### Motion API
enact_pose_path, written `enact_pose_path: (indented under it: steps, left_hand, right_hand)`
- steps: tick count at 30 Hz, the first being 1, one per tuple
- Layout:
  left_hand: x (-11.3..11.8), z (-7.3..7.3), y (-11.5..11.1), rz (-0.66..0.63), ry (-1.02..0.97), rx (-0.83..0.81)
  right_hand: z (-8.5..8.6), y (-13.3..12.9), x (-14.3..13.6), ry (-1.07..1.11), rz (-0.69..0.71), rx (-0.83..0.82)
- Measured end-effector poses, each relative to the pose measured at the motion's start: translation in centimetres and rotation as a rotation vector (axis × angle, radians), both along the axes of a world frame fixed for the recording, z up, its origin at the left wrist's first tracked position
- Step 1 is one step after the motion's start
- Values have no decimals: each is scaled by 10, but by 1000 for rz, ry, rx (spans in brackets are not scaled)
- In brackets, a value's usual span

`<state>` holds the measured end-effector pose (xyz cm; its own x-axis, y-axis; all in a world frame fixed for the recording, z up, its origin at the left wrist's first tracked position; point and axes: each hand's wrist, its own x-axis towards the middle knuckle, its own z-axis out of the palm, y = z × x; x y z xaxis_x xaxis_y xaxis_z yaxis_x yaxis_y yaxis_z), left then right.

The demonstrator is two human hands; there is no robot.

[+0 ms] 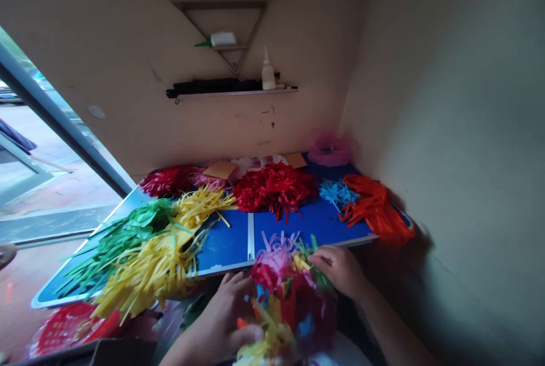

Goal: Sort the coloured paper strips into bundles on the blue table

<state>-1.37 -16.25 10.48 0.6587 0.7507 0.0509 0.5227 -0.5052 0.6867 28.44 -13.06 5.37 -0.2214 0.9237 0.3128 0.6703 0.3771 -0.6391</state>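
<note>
A bundle of multicoloured strips [281, 292], pink, red, yellow, green, blue and orange, lies in front of me near the table's front edge, partly blurred. My left hand [234, 312] is at its left side, with curved fingers against the strips; motion blur hides whether they grip any. At the bundle's upper right, my right hand [336, 266] has its fingertips pressed together on green and yellow strips. Beyond the hands, a red strip pile [275, 187] rests on the blue folding table [230, 244].
Yellow [149, 269] and green strips [128, 235] overhang the table's left front. Orange [374, 207] and light blue strips [338, 193] lie right. A red basket [72, 329] stands below left. A wall shelf [238, 93] holds a white bottle [268, 74]. Walls bound the back and right.
</note>
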Motion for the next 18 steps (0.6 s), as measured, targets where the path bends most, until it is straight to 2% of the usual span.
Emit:
enact_pose_path:
  steps: [3, 6, 8, 10, 12, 14, 16, 18]
  left_hand:
    - [-7, -8, 1, 236, -48, 133]
    - [-19, -16, 7, 317, -164, 163]
    - [-23, -17, 15, 325, -126, 188]
    - [-21, -17, 21, 275, -2, 301]
    - [-12, -20, 25, 211, 135, 442]
    - [1, -26, 24, 202, 249, 530]
    - [12, -35, 21, 210, 305, 533]
    - [16, -44, 16, 226, 248, 440]
  right_hand:
    - [7, 0, -1, 96, 65, -44]
    - [13, 0, -3, 178, 157, -92]
    - [17, 2, -5, 152, 180, -70]
    - [22, 5, -7, 126, 209, -39]
    - [26, 8, -9, 137, 239, -20]
    - [26, 9, -9, 153, 252, -9]
    - [22, 7, -9, 137, 239, 5]
    - [15, 4, -8, 106, 219, -11]
